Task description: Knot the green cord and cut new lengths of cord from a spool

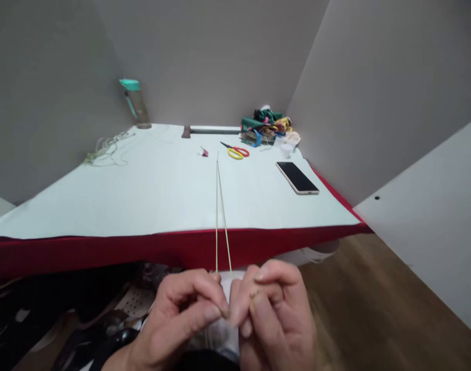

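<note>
Two pale yellow-green cords (221, 206) run from one point on the white tabletop down over its front edge to my hands. My left hand (185, 309) is closed, with thumb and forefinger pinching a cord end at the lower middle of the view. Right beside it, my right hand (274, 309) is also closed, fingers curled and pinching the cord. The fingers hide most of the cord between the hands. At the far end, the cords meet in a thin tip on the table, left of yellow-and-red scissors (236, 151).
A small pink binder clip (203, 152) lies left of the scissors. A phone (297, 178) rests at the right. Behind are a bundle of colourful cloth (266, 123) and a white bar (215, 130). Loose cords (107, 149) and a teal-lidded bottle (137, 105) are at the left.
</note>
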The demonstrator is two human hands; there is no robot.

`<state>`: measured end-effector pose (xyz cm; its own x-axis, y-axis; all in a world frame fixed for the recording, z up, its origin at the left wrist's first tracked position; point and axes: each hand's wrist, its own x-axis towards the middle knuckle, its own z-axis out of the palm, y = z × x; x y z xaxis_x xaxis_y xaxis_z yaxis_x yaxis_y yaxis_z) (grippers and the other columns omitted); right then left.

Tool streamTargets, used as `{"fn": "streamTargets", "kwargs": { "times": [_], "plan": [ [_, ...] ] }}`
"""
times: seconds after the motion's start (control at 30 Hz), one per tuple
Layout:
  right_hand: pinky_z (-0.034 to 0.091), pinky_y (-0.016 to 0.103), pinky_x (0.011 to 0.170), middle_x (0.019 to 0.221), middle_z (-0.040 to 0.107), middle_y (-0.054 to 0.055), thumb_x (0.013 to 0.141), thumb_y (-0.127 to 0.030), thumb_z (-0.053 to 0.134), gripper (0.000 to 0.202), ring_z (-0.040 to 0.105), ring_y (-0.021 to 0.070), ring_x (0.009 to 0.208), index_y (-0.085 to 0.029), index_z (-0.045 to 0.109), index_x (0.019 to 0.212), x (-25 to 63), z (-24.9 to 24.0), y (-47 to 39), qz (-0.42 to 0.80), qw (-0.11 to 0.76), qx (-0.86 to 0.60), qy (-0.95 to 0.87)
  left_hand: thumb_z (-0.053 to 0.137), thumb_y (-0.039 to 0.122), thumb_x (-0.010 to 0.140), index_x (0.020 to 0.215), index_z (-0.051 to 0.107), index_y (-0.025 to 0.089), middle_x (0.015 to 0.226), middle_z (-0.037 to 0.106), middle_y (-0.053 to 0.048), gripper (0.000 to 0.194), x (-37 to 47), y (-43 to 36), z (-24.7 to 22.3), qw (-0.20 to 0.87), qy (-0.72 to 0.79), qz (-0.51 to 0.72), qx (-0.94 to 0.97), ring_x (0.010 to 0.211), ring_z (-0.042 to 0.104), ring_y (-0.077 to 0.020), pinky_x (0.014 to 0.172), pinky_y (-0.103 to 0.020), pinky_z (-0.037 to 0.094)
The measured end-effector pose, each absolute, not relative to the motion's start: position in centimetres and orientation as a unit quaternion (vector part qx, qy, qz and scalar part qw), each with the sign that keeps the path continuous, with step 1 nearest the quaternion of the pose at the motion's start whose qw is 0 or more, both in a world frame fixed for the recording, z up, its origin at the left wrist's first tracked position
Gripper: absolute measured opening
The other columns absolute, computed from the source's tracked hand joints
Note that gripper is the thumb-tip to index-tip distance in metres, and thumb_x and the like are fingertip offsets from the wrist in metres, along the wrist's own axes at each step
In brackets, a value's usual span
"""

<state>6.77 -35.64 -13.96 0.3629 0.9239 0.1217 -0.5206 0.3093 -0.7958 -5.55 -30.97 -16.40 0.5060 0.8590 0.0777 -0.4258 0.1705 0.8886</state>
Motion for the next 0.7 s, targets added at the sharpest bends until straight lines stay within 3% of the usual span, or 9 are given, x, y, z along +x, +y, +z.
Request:
{"fn": "streamTargets", "kwargs": {
  "times": [0.07, 0.2, 0.43, 0.6, 0.7],
  "plan": [
    [0.048, 0.017, 0.059, 0.067, 0.069, -0.005, 0.100, -0.029, 0.066, 0.003, 0.053, 0.0077, 0.057, -0.028, 0.066, 0.103, 7.1, -13.5, -35.1, 0.471, 0.761, -0.305, -0.324, 0.081, 0.037, 0.087, 0.080, 0.082, 0.026, 0.068, 0.065, -0.001, 0.013, -5.2, -30.9, -15.7, 0.726, 0.246, 0.454, 0.454, 0.068, 0.059, -0.0145, 0.068, -0.026, 0.045],
    [0.047, 0.011, 0.059, 0.075, 0.073, -0.006, 0.103, -0.023, 0.062, 0.013, 0.052, 0.0030, 0.057, -0.031, 0.070, 0.109, 7.3, -13.2, -34.5, 0.451, 0.778, -0.283, -0.333, 0.078, 0.027, 0.090, 0.081, 0.081, 0.024, 0.069, 0.072, -0.002, 0.010, -4.5, -31.0, -14.6, 0.715, 0.267, 0.465, 0.449, 0.071, 0.066, -0.0161, 0.069, -0.025, 0.048],
    [0.054, 0.009, 0.071, 0.092, 0.080, -0.008, 0.105, -0.022, 0.061, 0.024, 0.061, 0.0013, 0.066, -0.035, 0.067, 0.124, 6.8, -13.7, -34.3, 0.390, 0.796, -0.265, -0.380, 0.080, 0.028, 0.090, 0.087, 0.083, 0.027, 0.071, 0.074, 0.001, 0.005, -3.6, -31.2, -13.3, 0.691, 0.237, 0.504, 0.462, 0.068, 0.065, -0.0105, 0.071, -0.020, 0.054],
    [0.054, 0.016, 0.102, 0.102, 0.082, -0.010, 0.106, -0.018, 0.057, 0.034, 0.072, 0.0020, 0.099, -0.036, 0.064, 0.134, 6.5, -14.0, -34.1, 0.344, 0.799, -0.266, -0.414, 0.082, 0.026, 0.089, 0.086, 0.084, 0.031, 0.077, 0.077, 0.004, 0.006, -3.7, -31.3, -13.4, 0.649, 0.261, 0.526, 0.484, 0.071, 0.066, -0.0070, 0.071, -0.013, 0.054],
    [0.051, 0.016, 0.108, 0.105, 0.082, -0.012, 0.106, -0.016, 0.056, 0.038, 0.072, 0.0011, 0.105, -0.036, 0.062, 0.137, 6.3, -14.0, -34.2, 0.317, 0.803, -0.261, -0.432, 0.082, 0.027, 0.089, 0.091, 0.085, 0.036, 0.077, 0.077, 0.006, 0.009, -3.9, -31.5, -13.5, 0.628, 0.274, 0.531, 0.499, 0.066, 0.063, -0.0056, 0.068, -0.011, 0.052]
  ]
}}
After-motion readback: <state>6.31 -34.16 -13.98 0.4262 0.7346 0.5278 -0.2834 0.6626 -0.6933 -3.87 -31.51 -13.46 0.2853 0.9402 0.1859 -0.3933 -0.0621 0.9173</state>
